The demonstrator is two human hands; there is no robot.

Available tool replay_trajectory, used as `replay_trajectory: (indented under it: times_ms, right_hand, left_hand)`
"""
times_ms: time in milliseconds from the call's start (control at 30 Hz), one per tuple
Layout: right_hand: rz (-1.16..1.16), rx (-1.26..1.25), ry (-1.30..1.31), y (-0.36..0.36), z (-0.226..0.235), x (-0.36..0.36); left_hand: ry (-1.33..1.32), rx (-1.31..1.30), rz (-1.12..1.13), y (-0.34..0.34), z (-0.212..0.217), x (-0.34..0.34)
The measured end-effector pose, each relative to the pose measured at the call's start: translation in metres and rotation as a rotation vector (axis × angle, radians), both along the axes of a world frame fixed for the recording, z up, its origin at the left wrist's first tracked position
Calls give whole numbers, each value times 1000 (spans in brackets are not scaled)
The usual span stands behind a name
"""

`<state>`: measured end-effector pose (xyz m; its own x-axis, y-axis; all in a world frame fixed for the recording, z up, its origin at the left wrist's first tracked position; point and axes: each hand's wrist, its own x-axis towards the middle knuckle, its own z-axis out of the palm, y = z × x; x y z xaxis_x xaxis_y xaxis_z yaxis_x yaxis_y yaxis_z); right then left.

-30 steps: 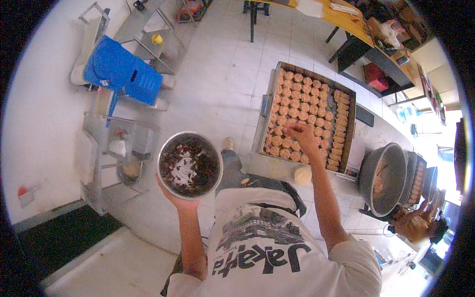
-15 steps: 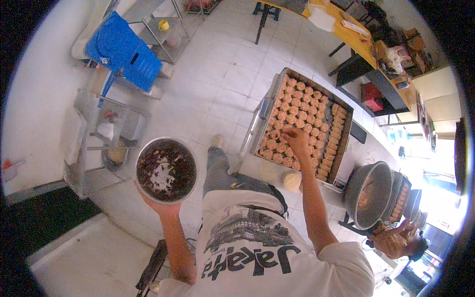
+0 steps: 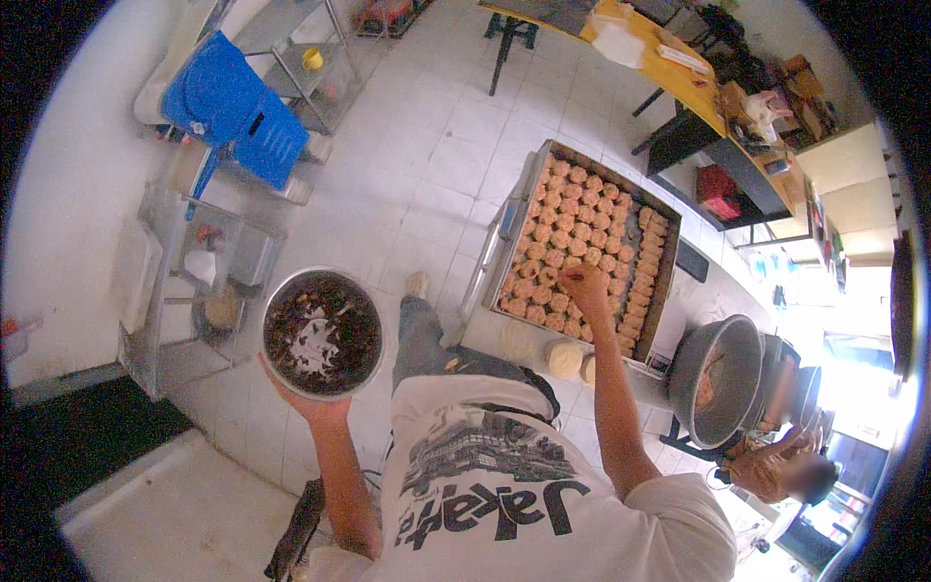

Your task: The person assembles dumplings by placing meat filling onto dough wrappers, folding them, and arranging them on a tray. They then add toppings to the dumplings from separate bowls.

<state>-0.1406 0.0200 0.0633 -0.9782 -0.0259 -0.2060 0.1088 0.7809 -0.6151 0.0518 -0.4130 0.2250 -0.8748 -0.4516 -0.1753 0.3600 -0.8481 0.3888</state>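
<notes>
My left hand (image 3: 328, 407) grips a round metal bowl (image 3: 316, 341) from below at its near side. Small dark brown pieces (image 3: 351, 303) line the bowl, with shiny bare metal showing in the middle. To the right, my right hand (image 3: 590, 289) is over a large square tray (image 3: 671, 264), its fingers pinched together at the dumplings. Whatever the fingertips hold is too small to make out. Rows of round, pleated, light brown dumplings (image 3: 561, 236) fill most of the tray. Beside my fingertips, one dumpling (image 3: 548, 276) shows an open hollow top. A column of longer pieces (image 3: 645, 267) lies along the tray's right side.
Pale round stacks (image 3: 563, 359) stand at the tray's near edge. A big grey basin (image 3: 693, 388) is to the right, with another person (image 3: 776, 470) beyond it. Metal shelves (image 3: 184, 320) and a blue plastic container (image 3: 233, 112) stand left; a yellow-topped table (image 3: 669, 73) is at the far right.
My right hand has shifted slightly right and nearer over the dumplings. The bowl stays in my left hand. The whole view has moved a little.
</notes>
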Motion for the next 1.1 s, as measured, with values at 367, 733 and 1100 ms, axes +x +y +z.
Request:
replay_trajectory:
  times_ms: [367,733,1100]
  right_hand:
    - [6,123,-112,9,-9,5]
    - [-96,69,8,26,-9,11]
    - [240,-483,130,-121,208,57]
  left_hand:
    - [-148,-23,-54,-1,-2,-13]
    - [-55,-41,-171,13,-6,-27]
    - [-151,-333,-338,59,-6,-39]
